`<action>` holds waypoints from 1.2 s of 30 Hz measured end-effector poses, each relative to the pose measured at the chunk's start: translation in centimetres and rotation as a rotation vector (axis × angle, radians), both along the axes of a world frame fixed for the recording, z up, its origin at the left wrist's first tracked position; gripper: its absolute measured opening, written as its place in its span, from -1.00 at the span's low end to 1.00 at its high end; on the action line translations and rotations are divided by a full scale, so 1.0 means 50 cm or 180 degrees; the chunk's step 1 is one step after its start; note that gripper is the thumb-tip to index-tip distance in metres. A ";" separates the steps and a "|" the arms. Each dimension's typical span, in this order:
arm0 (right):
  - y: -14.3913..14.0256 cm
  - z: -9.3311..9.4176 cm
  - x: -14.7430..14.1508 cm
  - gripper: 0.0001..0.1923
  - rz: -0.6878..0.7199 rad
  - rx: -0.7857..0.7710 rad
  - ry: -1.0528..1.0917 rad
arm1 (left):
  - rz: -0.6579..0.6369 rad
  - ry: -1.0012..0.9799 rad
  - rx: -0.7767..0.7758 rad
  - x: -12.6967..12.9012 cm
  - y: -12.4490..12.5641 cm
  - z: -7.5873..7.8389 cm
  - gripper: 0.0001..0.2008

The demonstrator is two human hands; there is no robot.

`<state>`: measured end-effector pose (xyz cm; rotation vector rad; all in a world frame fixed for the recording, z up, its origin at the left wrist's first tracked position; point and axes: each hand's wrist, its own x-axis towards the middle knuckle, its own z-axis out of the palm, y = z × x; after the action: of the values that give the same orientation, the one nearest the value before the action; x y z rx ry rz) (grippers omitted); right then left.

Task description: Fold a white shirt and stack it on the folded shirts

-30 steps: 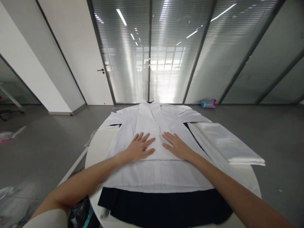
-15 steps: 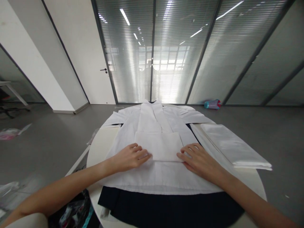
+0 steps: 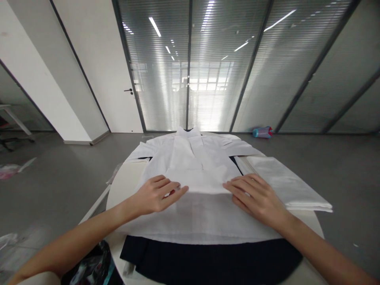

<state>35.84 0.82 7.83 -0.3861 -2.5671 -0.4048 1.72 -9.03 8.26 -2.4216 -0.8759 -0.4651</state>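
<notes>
Currently see white shirt (image 3: 190, 221) spread on round worktop (image 3: 123, 184), over dark cloth (image 3: 213, 261) — left hand (image 3: 156, 194) and right hand (image 3: 258, 198) both half-curled at near edge of folded white panel (image 3: 204, 182) — can't tell if pinching it.

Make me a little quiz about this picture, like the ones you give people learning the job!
1. True or false: the cloth sticking out past the near edge of the white garment is bright yellow.
2. Pick one. What shape is the table top?
A) square
B) round
C) triangular
3. Which hand is nearer the large folded white cloth?

Key:
1. False; it is very dark.
2. B.
3. The right hand.
</notes>
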 end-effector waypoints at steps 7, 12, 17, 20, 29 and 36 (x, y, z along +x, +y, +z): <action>-0.111 -0.022 0.016 -0.71 0.0174 -0.1135 -0.0633 | -0.0246 0.0480 -0.1031 0.027 -0.089 -0.004 -0.71; -0.118 -0.050 0.008 -0.61 0.0037 -0.1577 -0.0580 | -0.0232 -0.0205 -0.1871 0.031 -0.073 -0.030 -0.57; -0.039 -0.073 -0.013 -0.59 -0.1153 -0.1261 -0.0018 | 0.1233 -0.1401 -0.1607 -0.009 0.011 -0.055 -0.59; 0.002 -0.088 -0.017 -0.63 -0.1831 -0.1406 -0.0210 | 0.1848 -0.1964 -0.2320 -0.047 0.055 -0.082 -0.53; 0.029 -0.122 -0.020 -0.74 -0.1682 -0.1666 -0.0347 | 0.1109 -0.2915 -0.3411 -0.083 0.073 -0.151 -0.52; 0.008 -0.110 -0.031 -0.62 -0.1634 -0.1193 0.0056 | 0.1266 -0.2267 -0.2309 -0.059 0.053 -0.120 -0.64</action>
<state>34.30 1.21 2.32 -1.1874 -2.4983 -0.0853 -1.24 -6.38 2.23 -2.5820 -2.0839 -1.0160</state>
